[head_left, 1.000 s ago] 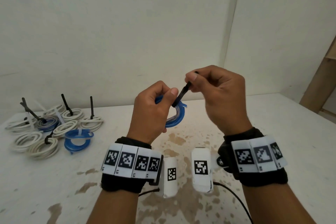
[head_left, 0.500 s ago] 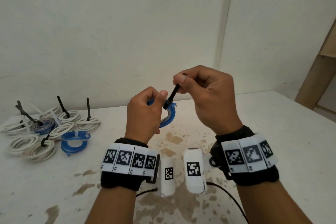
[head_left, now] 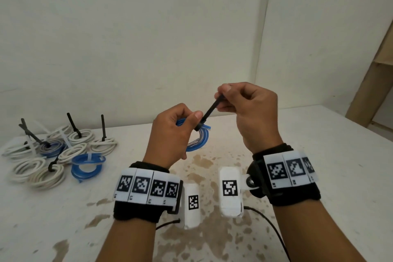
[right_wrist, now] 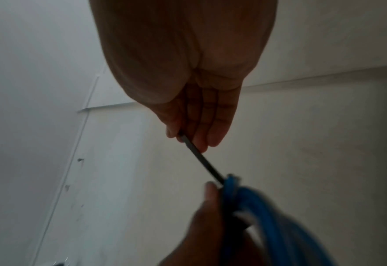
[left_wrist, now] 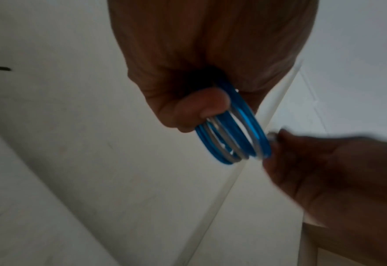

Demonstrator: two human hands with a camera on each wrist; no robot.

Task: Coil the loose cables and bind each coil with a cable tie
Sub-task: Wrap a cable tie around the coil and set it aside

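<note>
Blue cable coil (head_left: 198, 138): several loops of blue and pale strands, held up in the air above the stained white tabletop (head_left: 319, 176), between the two hands.

Left hand (head_left: 172, 136): grip curled tight round the near side of the coil, thumb tip pressed by the head of the tie.

Black cable tie (head_left: 209, 111): wrapped round the coil's upper edge, its tail slanting up and to the right, taut.

Right hand (head_left: 248, 110): grip pinched together on the tail's free end, thumb against forefinger, the other fingers folded in.

Bound coils (head_left: 57, 151): a cluster on the far left of the tabletop, mostly white, some blue, well apart from the hands; black tie tails stand up from several.

Wrist bands (head_left: 146, 186): black, with printed square markers, one on each forearm.
</note>
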